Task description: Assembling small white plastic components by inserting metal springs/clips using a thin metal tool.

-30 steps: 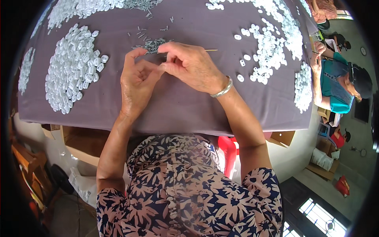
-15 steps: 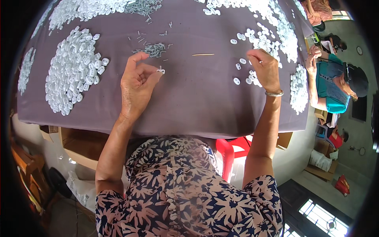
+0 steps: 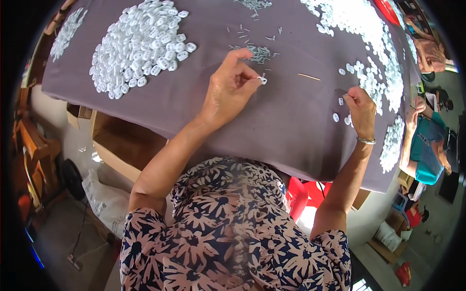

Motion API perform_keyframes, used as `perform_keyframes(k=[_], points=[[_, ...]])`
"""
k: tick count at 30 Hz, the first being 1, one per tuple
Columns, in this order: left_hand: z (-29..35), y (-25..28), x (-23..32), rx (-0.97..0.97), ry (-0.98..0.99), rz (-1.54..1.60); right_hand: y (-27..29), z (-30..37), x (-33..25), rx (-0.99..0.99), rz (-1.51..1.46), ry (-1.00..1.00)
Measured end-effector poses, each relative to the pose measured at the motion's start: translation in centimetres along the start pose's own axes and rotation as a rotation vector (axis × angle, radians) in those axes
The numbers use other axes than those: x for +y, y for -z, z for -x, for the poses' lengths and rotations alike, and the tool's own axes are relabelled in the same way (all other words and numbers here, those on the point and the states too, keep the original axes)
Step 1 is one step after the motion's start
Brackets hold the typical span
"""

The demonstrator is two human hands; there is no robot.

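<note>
My left hand [image 3: 233,87] is raised over the middle of the table, thumb and fingertip pinching a small white plastic piece [image 3: 263,80] with holes. A thin grey pin seems to stick up from it. Just beyond lies a small heap of grey pins [image 3: 259,54]. On the right, my right hand [image 3: 361,107] is closed in a pinch beside a few loose white oval pieces [image 3: 336,117]. A pale bit shows at its fingertips; whether it is gripped or lies beneath them I cannot tell.
A large pile of white pieces [image 3: 138,48] covers the left of the purple-grey tablecloth [image 3: 286,126]. More white pieces [image 3: 371,41] spread along the right. A thin yellowish stick [image 3: 309,76] lies between my hands. A co-worker in teal [image 3: 429,140] sits at the right.
The whole view has turned, shifting the table's things rightward. My right hand has come down closer to the loose oval pieces. My left hand keeps its pinch on the white piece.
</note>
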State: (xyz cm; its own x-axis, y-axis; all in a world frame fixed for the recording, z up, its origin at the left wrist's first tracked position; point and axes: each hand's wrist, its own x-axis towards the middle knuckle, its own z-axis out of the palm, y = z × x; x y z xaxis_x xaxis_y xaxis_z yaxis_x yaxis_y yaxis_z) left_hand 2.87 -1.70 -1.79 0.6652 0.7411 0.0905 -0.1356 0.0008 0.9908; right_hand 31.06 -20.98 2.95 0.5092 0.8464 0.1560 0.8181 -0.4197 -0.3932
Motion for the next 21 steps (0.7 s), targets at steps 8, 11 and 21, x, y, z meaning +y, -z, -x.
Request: perform_keyframes(k=[8,11,21], points=[[0.0,0.6,0.5,-0.016,0.023,-0.101,-3.0,-3.0,-8.1,-0.016,-0.731,-0.057],[-0.1,0.7,0.3,0.003,0.037,-0.053,-6.0,-4.1,-12.8,-0.164,-0.946,0.019],[-0.1,0.5,0.6,-0.021,0.035,-0.055,-8.3,-4.3,-14.9,-0.31,-0.999,0.011]])
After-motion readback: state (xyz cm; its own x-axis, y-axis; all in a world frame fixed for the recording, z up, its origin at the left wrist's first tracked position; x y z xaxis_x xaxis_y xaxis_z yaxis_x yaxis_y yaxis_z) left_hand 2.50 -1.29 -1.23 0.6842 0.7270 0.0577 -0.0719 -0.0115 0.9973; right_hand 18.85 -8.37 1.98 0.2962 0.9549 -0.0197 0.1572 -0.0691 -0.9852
